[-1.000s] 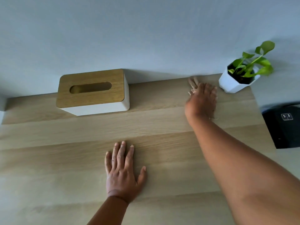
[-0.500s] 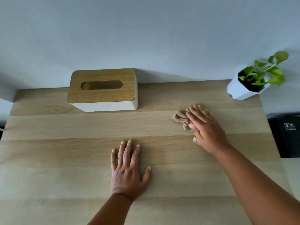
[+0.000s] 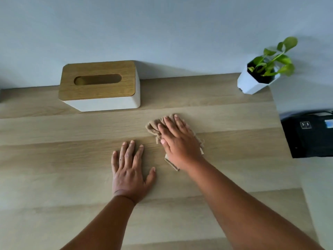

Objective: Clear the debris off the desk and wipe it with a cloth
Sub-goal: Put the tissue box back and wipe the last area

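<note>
Your right hand (image 3: 177, 141) lies flat on the tan cloth (image 3: 153, 128) just right of the frame's centre, fingers straight and spread, pressing the fabric down rather than gripping it. That open palm spreads pressure over a wide patch, which is probably why you hold it that way: a bunched fist would wipe only a narrow strip. The cloth shows crumpled past your fingertips toward the upper left, and a pale edge of it peeks out under the heel of your hand.

Your left hand (image 3: 130, 170) rests flat on the desk (image 3: 54, 168) just below centre, fingers straight, holding nothing. It sits close beside the cloth without touching it, and looks like a brace that steadies you as you lean forward.

The tissue box (image 3: 99, 85), with its wooden lid and white body, stands against the wall in the upper left. The potted plant (image 3: 261, 76) sits on the desk's far corner in the upper right. Both hug the back edge, likely so the middle stays free for wiping. A dark object (image 3: 310, 134) lies off the desk at the right edge of the frame; you cannot tell what it is.

No loose debris shows on the wood, so you appear to be in the wiping stage, with the lower bands probably left to cover.
</note>
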A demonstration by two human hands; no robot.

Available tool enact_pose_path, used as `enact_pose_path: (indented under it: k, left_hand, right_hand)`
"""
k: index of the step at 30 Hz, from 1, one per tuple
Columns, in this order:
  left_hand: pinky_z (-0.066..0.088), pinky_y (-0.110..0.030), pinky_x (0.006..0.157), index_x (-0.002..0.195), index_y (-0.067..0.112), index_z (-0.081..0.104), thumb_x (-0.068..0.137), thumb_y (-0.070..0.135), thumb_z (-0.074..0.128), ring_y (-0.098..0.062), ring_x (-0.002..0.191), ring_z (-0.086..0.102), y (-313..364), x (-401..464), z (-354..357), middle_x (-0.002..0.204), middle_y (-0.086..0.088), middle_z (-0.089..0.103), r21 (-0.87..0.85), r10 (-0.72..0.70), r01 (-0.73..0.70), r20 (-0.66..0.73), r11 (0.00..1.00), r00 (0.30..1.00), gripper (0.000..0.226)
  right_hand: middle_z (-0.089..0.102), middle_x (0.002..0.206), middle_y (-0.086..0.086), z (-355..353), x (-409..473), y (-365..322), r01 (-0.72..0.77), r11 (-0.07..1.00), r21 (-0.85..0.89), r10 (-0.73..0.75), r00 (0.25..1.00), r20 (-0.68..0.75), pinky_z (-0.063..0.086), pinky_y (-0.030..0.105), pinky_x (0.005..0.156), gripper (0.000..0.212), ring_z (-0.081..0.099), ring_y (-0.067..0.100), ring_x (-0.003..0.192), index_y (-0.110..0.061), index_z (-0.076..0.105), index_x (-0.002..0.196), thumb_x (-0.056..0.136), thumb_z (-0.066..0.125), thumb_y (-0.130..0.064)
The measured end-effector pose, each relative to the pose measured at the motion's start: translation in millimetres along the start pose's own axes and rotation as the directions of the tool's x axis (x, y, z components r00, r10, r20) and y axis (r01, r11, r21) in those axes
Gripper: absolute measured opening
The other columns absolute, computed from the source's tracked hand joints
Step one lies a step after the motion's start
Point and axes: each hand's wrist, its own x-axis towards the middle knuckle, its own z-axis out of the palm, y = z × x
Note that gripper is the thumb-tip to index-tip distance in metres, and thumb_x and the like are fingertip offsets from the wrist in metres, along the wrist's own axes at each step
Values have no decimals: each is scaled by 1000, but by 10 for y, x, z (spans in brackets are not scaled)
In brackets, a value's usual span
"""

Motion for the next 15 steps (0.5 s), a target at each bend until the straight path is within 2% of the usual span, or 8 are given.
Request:
enact_pose_path:
  k: [3, 6, 9, 12, 15]
  left_hand:
    - [14, -59, 124, 151, 19, 43, 86, 65, 48, -26, 159, 10, 16, 1, -30, 166, -10, 28, -23, -6, 6, 1, 1000, 1000, 80]
    - [12, -58, 125, 151, 20, 43, 86, 66, 46, -26, 159, 9, 22, -2, -59, 166, -9, 27, -23, -20, 21, 20, 1000, 1000, 80]
    - [10, -57, 125, 152, 19, 43, 86, 67, 44, -26, 159, 9, 18, -3, -54, 166, -10, 27, -27, -21, 22, 19, 999, 1000, 81]
    - [9, -56, 126, 151, 19, 43, 87, 67, 42, -27, 158, 10, 50, -3, -77, 166, -11, 28, -36, -25, 26, 18, 999, 1000, 80]
    - [8, -55, 126, 150, 17, 44, 86, 66, 42, -28, 158, 12, 80, -2, -125, 165, -12, 29, -52, -35, 36, 18, 998, 999, 81]
  right_hand:
    - [31, 167, 3, -79, -692, 255, 153, 988, -25, -152, 988, 24, 21, 49, 126, 51, 19, 30, 157, -23, 47, 153, 104, 47, -37]
    - [27, 168, -1, -214, -1314, 688, 160, 985, -68, -158, 987, 40, 23, 49, 125, 51, 17, 26, 158, -22, 46, 153, 104, 47, -37]
    - [34, 165, 4, -360, -1782, 1150, -76, 996, -54, 74, 996, -43, 32, 56, 119, 52, 25, 29, 156, -16, 49, 152, 102, 49, -34]
    - [41, 161, 11, -434, -1946, 1266, -364, 931, -12, 359, 921, -151, 35, 60, 116, 52, 31, 35, 152, -9, 55, 146, 101, 45, -32]
    - [39, 162, 11, -367, -1880, 976, -516, 857, -5, 506, 842, -187, 30, 56, 121, 52, 28, 37, 153, -13, 54, 148, 99, 47, -31]
